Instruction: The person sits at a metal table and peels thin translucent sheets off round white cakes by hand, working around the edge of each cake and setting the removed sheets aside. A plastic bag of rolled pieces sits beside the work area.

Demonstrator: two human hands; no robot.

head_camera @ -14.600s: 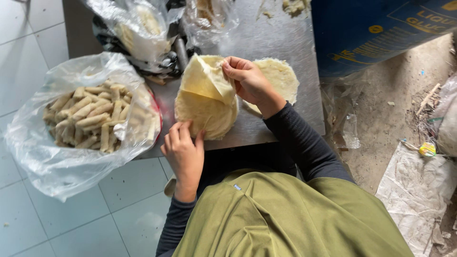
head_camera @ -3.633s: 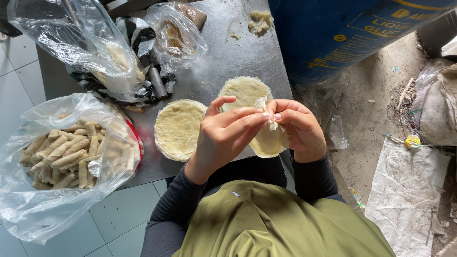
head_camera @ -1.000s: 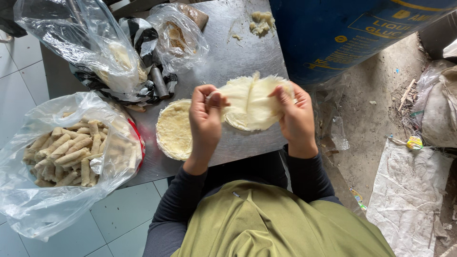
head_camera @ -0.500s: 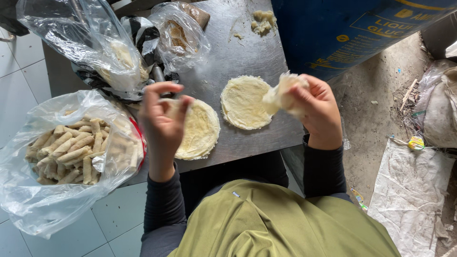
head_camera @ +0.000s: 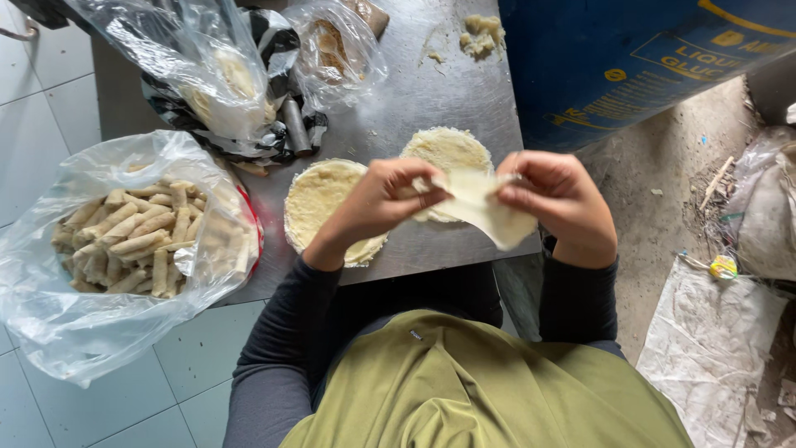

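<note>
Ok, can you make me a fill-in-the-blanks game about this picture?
1. Both hands, left hand and right hand, hold one thin ____ wrapper.
2. The rolled-up rolls lie inside a clear ____ bag.
3. The round wrapper stacks sit on a ____ metal table.

Missing words: pale; plastic; grey

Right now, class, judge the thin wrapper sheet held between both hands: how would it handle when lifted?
The wrapper sheet probably flops: it sags between the left hand and right hand. It looks very thin, so likely light and easily torn. Being flat, it should not roll.
</note>
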